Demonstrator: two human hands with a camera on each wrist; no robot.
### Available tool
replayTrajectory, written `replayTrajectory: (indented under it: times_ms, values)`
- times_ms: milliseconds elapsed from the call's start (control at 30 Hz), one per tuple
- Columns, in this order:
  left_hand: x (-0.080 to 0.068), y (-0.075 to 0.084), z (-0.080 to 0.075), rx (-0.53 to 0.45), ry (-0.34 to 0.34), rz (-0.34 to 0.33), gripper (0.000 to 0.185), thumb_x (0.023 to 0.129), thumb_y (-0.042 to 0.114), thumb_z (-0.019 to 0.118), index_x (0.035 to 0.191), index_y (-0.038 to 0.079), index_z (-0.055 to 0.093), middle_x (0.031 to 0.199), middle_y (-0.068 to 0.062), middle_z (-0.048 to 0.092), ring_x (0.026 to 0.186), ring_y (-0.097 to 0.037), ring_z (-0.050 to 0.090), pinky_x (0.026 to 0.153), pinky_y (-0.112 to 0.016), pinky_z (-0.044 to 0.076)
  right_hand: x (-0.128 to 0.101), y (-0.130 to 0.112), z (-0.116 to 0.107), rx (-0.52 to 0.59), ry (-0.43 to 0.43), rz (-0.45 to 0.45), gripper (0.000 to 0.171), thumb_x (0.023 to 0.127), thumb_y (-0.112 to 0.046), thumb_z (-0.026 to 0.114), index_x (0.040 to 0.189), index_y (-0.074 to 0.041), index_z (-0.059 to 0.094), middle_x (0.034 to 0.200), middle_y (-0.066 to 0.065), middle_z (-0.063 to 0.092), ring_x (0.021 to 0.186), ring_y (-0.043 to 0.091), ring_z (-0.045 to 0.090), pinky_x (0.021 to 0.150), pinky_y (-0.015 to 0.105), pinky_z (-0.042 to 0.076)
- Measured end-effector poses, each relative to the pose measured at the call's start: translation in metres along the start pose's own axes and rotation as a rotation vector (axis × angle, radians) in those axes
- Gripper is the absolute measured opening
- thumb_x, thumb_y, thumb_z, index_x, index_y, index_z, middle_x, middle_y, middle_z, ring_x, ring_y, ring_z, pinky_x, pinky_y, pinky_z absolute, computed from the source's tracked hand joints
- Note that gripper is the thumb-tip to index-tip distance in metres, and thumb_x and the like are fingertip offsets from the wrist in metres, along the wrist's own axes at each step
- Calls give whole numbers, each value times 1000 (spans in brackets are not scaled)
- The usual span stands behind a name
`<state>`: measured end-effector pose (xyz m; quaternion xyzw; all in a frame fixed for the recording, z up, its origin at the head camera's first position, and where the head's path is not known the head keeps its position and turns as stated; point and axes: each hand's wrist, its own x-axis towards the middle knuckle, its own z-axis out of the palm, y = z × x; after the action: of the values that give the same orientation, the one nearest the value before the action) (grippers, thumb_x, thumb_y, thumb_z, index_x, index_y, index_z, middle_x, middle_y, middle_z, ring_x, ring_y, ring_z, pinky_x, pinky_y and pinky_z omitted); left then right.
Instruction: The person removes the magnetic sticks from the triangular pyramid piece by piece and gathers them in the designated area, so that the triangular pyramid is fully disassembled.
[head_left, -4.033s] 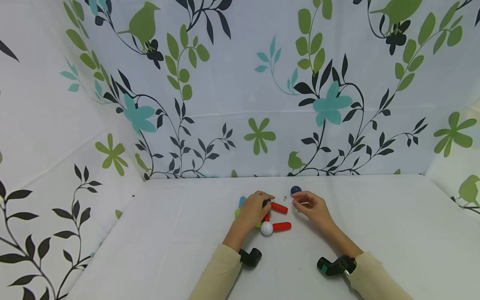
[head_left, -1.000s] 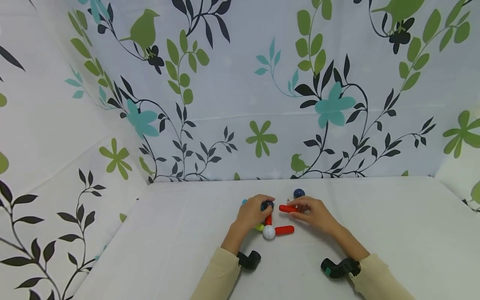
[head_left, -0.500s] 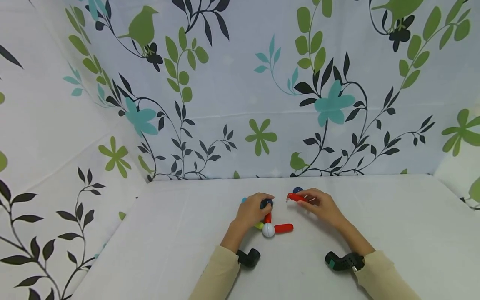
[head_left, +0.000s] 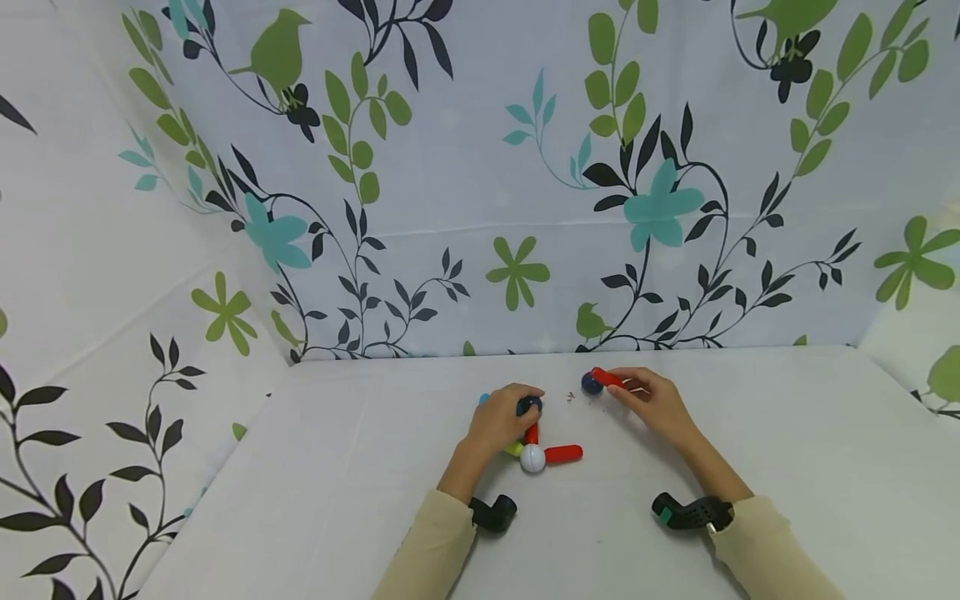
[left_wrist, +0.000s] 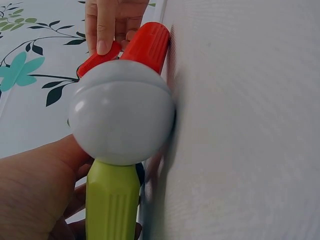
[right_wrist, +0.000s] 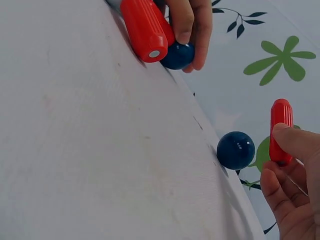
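Observation:
My left hand (head_left: 523, 403) curls over a dark blue ball (head_left: 529, 406) on top of a small build. Under that ball a short red stick (head_left: 532, 433) runs down to a white ball (head_left: 532, 457). From the white ball a red stick (head_left: 563, 453) points right and a yellow-green stick (head_left: 514, 450) points left. In the left wrist view the white ball (left_wrist: 121, 117) fills the middle, with the green stick (left_wrist: 112, 200) below it. My right hand (head_left: 619, 386) pinches a loose red stick (head_left: 606, 377), whose tip is by a second dark blue ball (head_left: 590, 383) on the table. The right wrist view shows that ball (right_wrist: 235, 150) beside the pinched stick (right_wrist: 280, 127).
A light blue stick tip (head_left: 483, 399) shows behind my left hand. White cloth covers the table (head_left: 337, 467). Floral fabric walls (head_left: 480, 208) close the back and both sides. A few tiny specks (head_left: 570, 397) lie between my hands.
My right hand took hold of the red stick that was on the dark ball under my left hand. It pulled the stick off and carried it back to the loose dark ball.

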<state>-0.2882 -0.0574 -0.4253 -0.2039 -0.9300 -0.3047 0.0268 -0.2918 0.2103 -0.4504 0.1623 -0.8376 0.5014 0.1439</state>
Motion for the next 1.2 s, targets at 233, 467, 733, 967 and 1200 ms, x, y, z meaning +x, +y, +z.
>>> replayTrajectory:
  times_ms: [233,467,733,967,1200]
  values:
    - [0,2,-1,-5,0,-7,29,96,18,58,123,14,68,129,-9,63,118,-25,59,98,-45,47,0,1,-7,-24,40,24,32,91,-9,68,120,5,63,108,23,66,88,14,64,75,11,50]
    - [1,1,0,-5,2,-2,29,96,18,58,123,14,68,129,-8,63,118,-25,59,98,-44,48,-1,11,-19,-111,40,143,37,95,-20,65,126,1,61,119,23,61,103,34,60,78,6,43]
    - [1,0,1,1,4,4,29,96,18,58,123,15,68,129,-8,63,117,-25,59,96,-45,48,-3,21,-23,-196,32,182,35,95,-18,64,126,0,61,121,23,60,103,34,59,86,32,52]
    - [1,1,0,-4,5,8,29,96,17,59,123,14,68,128,-8,63,116,-25,59,97,-44,48,-5,25,-21,-286,19,114,31,93,-10,66,121,2,63,107,20,62,88,28,57,77,34,49]
    - [0,1,0,0,2,4,29,96,17,59,123,14,68,129,-8,63,118,-25,59,98,-44,48,-4,29,-17,-318,27,23,28,89,-2,67,116,5,65,94,15,59,78,21,49,64,24,42]
